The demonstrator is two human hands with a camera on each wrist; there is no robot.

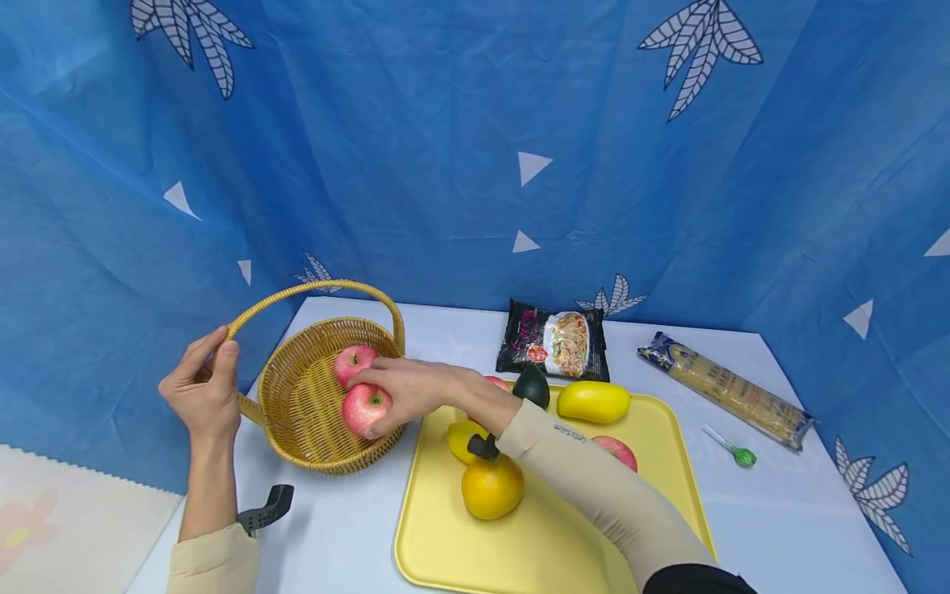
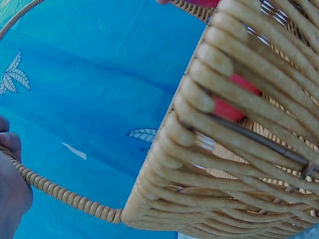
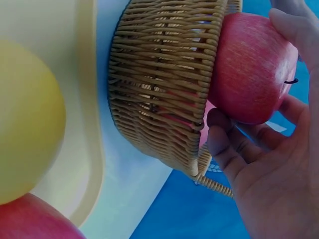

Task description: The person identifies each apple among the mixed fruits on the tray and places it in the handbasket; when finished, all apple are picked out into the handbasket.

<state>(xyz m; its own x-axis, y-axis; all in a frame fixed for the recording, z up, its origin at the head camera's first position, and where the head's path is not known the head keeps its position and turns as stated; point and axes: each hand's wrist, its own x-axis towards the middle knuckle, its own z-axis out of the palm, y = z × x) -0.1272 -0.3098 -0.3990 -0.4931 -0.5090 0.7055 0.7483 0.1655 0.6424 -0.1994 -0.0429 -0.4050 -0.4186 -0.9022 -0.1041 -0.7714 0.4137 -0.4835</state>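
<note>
My left hand (image 1: 206, 388) grips the handle (image 2: 75, 200) of a woven basket (image 1: 297, 412) on its left side. Over the basket's right rim, my right hand (image 1: 411, 388) holds a red apple (image 3: 251, 69) between thumb and fingers. Another apple (image 1: 352, 361) lies inside the basket, just behind the held one. Through the weave in the left wrist view, red patches show. Right of the basket, a yellow tray (image 1: 549, 553) bears an orange-yellow round fruit (image 1: 493, 488), a lemon (image 1: 462, 441), a mango (image 1: 594, 402), a dark green avocado (image 1: 532, 386) and an apple (image 1: 618, 450), with another apple partly hidden by the right arm.
Behind the tray lies a black noodle packet (image 1: 557, 340). A long pasta packet (image 1: 727, 388) and a green lollipop (image 1: 742, 456) are on the white table (image 1: 801, 520) to the right. A blue curtain (image 1: 460, 165) hangs behind the table.
</note>
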